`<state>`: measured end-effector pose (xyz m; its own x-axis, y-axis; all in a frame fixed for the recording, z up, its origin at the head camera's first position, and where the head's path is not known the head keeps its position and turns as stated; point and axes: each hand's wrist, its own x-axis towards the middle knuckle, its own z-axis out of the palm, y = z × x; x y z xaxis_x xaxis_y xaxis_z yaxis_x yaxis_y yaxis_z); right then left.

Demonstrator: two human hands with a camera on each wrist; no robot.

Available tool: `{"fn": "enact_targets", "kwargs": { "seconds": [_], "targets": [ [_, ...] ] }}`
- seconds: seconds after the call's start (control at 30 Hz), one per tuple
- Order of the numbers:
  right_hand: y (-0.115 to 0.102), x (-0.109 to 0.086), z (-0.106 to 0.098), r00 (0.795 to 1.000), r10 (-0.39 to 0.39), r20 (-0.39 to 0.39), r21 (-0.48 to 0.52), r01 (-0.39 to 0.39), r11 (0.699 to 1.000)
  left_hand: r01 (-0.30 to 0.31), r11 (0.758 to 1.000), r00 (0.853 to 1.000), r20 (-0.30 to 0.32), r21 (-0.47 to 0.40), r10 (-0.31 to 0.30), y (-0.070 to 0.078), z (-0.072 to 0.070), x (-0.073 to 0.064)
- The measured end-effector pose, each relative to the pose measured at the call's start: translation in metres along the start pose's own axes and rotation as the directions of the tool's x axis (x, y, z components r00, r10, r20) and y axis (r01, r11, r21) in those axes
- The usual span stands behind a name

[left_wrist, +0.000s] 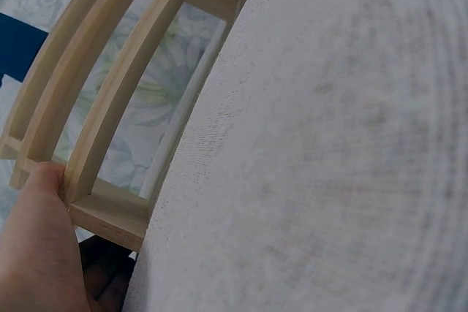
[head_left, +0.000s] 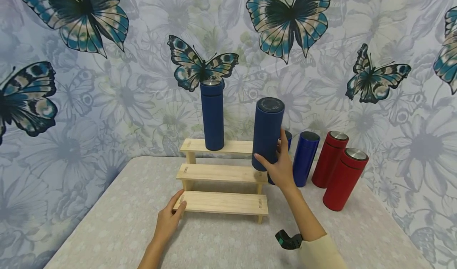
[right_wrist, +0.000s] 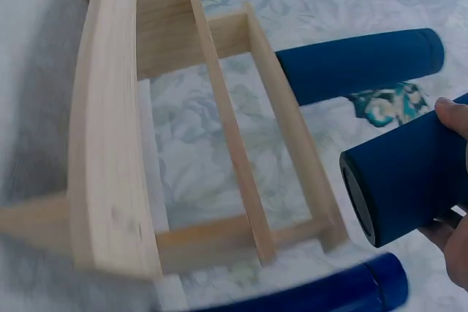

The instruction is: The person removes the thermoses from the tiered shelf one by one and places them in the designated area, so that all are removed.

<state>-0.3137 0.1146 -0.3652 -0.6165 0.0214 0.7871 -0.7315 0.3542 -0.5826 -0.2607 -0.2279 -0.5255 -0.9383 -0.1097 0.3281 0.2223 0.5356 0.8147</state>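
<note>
My right hand (head_left: 281, 164) grips a dark blue thermos (head_left: 268, 134) by its lower part, holding it upright in front of the right end of the top shelf. In the right wrist view the base of this thermos (right_wrist: 402, 177) hangs apart from the wood. My left hand (head_left: 169, 215) holds the left end of the bottom step of a three-tier wooden stand (head_left: 223, 202), thumb on top. The left wrist view shows that thumb (left_wrist: 47, 174) against the wood. Another dark blue thermos (head_left: 213, 118) stands on the top shelf, left of centre.
Right of the stand, a glossy blue thermos (head_left: 306, 160) and two red thermoses (head_left: 330, 160) with silver lids stand on the table (head_left: 118, 221). One more blue thermos (head_left: 288, 139) is partly hidden behind my right hand. A butterfly-patterned cloth (head_left: 143, 102) hangs behind.
</note>
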Motion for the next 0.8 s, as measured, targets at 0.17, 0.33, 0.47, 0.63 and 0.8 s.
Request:
{"fn": "enact_targets", "kwargs": {
  "seconds": [0.17,0.33,0.47,0.63,0.8],
  "targets": [
    [0.002,-0.013,-0.034,0.989,-0.129,-0.069,-0.078,0.123,0.989,0.008,1.0,1.0,-0.008,0.005,-0.007,-0.001,0.0,0.0],
    [0.017,-0.03,-0.069,0.992,-0.074,-0.106,-0.183,0.054,0.982,0.014,1.0,1.0,-0.016,0.019,-0.014,-0.001,-0.002,0.002],
    [0.031,-0.049,-0.089,0.988,0.048,-0.147,-0.216,-0.079,0.973,0.009,1.0,1.0,-0.006,0.013,-0.009,-0.001,-0.003,0.001],
    [0.048,-0.07,-0.102,0.966,0.177,-0.186,-0.2,-0.214,0.956,0.002,1.0,1.0,0.009,-0.001,-0.002,0.0,-0.004,0.0],
    [0.068,-0.088,-0.107,0.949,0.258,-0.18,-0.25,-0.298,0.921,-0.003,1.0,1.0,0.026,-0.023,0.003,0.0,-0.001,-0.001]
  ]
}}
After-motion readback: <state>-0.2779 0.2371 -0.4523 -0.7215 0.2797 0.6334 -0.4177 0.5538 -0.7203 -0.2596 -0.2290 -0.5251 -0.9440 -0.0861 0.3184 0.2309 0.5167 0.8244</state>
